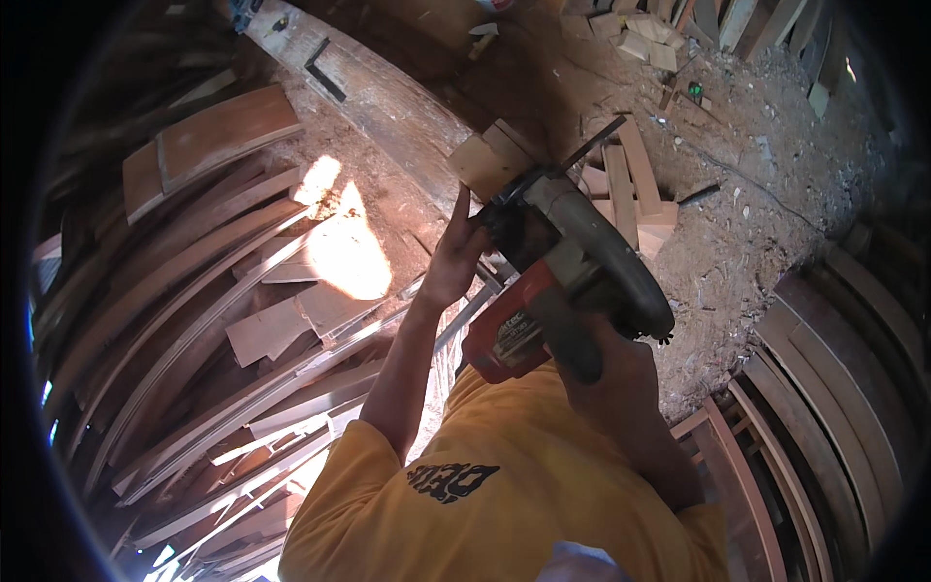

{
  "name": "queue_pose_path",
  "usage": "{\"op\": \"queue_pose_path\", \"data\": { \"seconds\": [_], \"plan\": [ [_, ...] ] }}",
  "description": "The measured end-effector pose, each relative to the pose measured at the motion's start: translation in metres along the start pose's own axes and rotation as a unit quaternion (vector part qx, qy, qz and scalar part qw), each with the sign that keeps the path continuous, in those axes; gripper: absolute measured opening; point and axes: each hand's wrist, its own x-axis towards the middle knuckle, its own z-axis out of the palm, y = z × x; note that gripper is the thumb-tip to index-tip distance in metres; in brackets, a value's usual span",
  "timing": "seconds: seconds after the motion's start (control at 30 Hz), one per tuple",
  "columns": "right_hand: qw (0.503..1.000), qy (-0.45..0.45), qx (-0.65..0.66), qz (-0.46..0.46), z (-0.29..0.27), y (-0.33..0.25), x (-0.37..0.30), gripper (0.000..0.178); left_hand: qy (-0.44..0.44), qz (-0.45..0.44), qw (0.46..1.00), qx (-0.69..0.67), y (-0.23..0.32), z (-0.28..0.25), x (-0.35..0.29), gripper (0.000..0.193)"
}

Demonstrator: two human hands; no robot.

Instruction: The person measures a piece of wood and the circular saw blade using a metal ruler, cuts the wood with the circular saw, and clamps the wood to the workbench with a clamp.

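My right hand wraps round the rear handle of a red and grey circular saw, whose rounded dark guard lies along its right side. At the saw's front edge, my left hand has one finger stretched up beside a light wooden block. Its other fingers bend in against the dark front part of the saw, where their tips are hidden. The block sits just beyond the saw, over the near end of a long dusty plank. The saw covers most of its blade and the underside.
A black metal square lies on the plank. Stacked boards fill the left side, and more frames and boards stand at the lower right. Offcuts lie beyond the saw on sawdust-covered ground. A thin cable runs across the right.
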Motion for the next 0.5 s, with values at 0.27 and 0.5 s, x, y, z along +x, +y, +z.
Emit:
{"op": "queue_pose_path", "data": {
  "seconds": [0.27, 0.5],
  "plan": [
    [0.999, -0.040, -0.004, 0.008, -0.008, -0.008, 0.007, 0.034, 0.009, -0.037, 0.999, 0.004, 0.008, -0.002, 0.003, 0.084],
    [0.997, -0.065, -0.012, -0.029, -0.013, -0.009, 0.016, 0.035, 0.005, -0.033, 0.997, -0.066, 0.004, -0.008, 0.012, 0.083]
  ]
}}
